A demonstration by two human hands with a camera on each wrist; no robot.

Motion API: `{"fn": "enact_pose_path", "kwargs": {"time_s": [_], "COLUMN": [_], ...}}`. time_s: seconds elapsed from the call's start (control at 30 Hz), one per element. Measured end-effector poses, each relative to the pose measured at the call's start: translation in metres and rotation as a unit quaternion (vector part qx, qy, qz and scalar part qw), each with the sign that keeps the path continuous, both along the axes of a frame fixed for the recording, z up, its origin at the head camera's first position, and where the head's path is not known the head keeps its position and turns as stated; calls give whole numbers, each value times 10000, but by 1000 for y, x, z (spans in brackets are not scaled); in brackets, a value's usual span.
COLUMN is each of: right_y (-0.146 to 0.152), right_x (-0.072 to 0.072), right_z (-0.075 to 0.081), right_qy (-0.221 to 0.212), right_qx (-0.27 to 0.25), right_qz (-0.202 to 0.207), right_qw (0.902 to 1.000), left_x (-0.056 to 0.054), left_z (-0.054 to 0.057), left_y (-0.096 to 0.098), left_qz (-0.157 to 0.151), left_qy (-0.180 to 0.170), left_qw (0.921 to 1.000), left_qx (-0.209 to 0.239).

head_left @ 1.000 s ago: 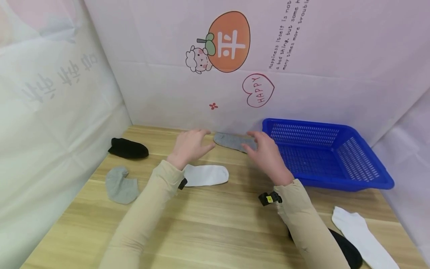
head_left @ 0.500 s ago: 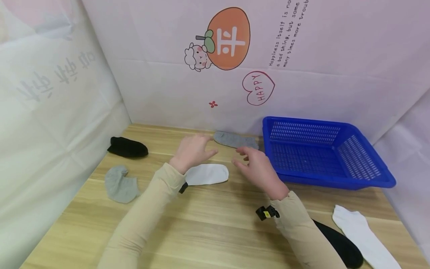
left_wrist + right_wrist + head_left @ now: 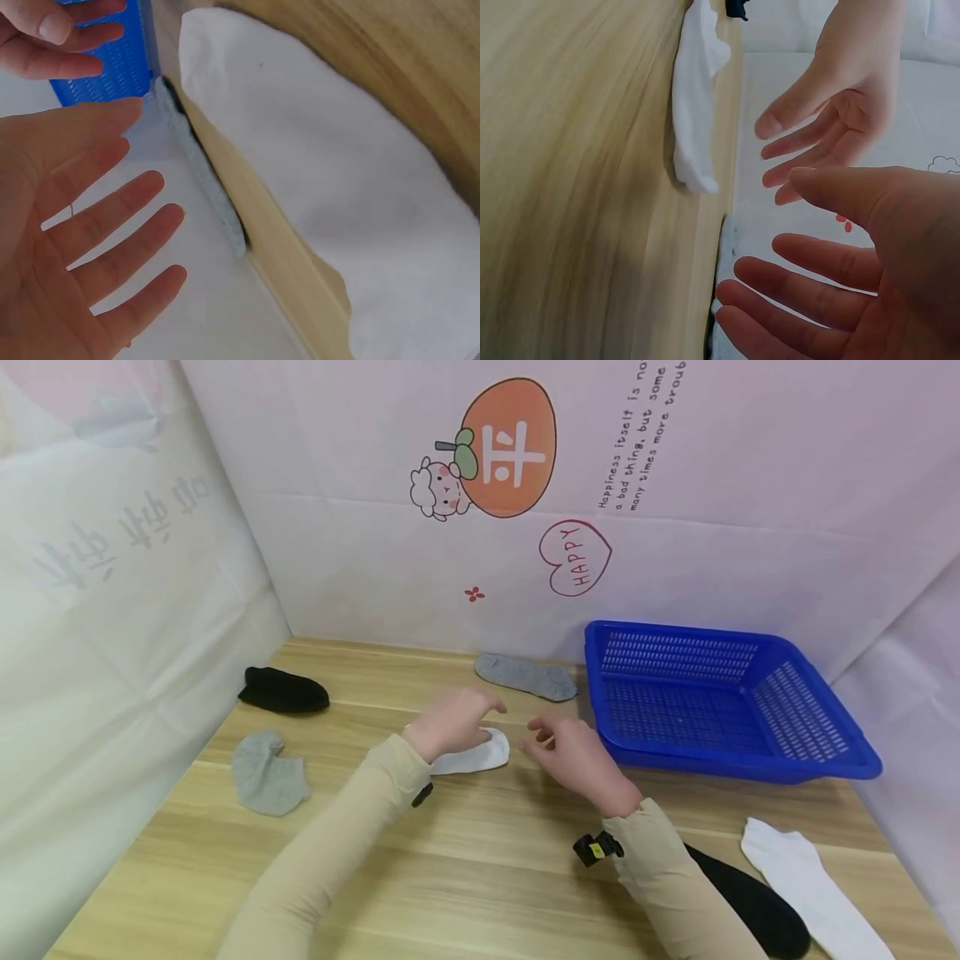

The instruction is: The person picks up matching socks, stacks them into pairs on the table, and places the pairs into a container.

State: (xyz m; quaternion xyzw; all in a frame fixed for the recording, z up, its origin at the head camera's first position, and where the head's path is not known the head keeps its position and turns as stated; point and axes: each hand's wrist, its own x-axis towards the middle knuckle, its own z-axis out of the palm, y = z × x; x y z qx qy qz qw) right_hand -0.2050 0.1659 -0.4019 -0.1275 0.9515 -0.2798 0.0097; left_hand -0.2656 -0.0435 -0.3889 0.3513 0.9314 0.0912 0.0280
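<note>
My left hand [image 3: 454, 723] hovers over a white sock [image 3: 472, 760] in the middle of the table and hides part of it. In the left wrist view its fingers [image 3: 120, 255] are spread and hold nothing, with the white sock [image 3: 315, 150] beside them. My right hand [image 3: 573, 755] is in the air between that sock and the blue basket. Its relaxed fingers [image 3: 802, 292] hold nothing in the right wrist view. A grey sock [image 3: 525, 677] lies flat behind both hands, near the back wall.
A blue plastic basket [image 3: 720, 768] stands at the back right. A black sock [image 3: 285, 691] and a bent grey sock [image 3: 268, 777] lie at the left. Another black sock [image 3: 757, 902], partly under the right forearm, and a white sock [image 3: 813, 885] lie at the front right.
Both hands have drawn back from the grey sock toward the person. The left hand has moved right over the white sock. The socks and basket stay put.
</note>
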Motion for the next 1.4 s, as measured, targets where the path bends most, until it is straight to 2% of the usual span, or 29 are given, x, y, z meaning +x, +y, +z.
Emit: {"fn": "enact_pose_path", "kwargs": {"time_s": [0.3, 0.6, 0.7, 0.83, 0.97, 1.4], "right_y": [5, 6, 6, 6, 6, 5], "right_x": [0, 2, 2, 2, 2, 0], "right_z": [-8, -11, -11, -11, -12, -15], "right_qy": [-171, -301, -285, -277, -271, -419], "right_qx": [1, 55, 76, 63, 54, -27], "right_qz": [-54, -65, -59, -36, -21, 21], "right_qw": [9998, 9995, 9995, 9996, 9996, 9991], "left_x": [2, 3, 0, -4, -6, -9], "left_z": [-17, -31, -33, -29, -20, 6], "left_y": [16, 18, 16, 14, 11, 1], "left_qz": [-289, -363, -267, -105, -6, -118], "left_qy": [-98, -23, -238, -523, -557, -144], "left_qw": [9993, 9986, 9989, 9984, 9984, 9975], "left_qx": [-225, -375, -301, -205, 7, 680]}}
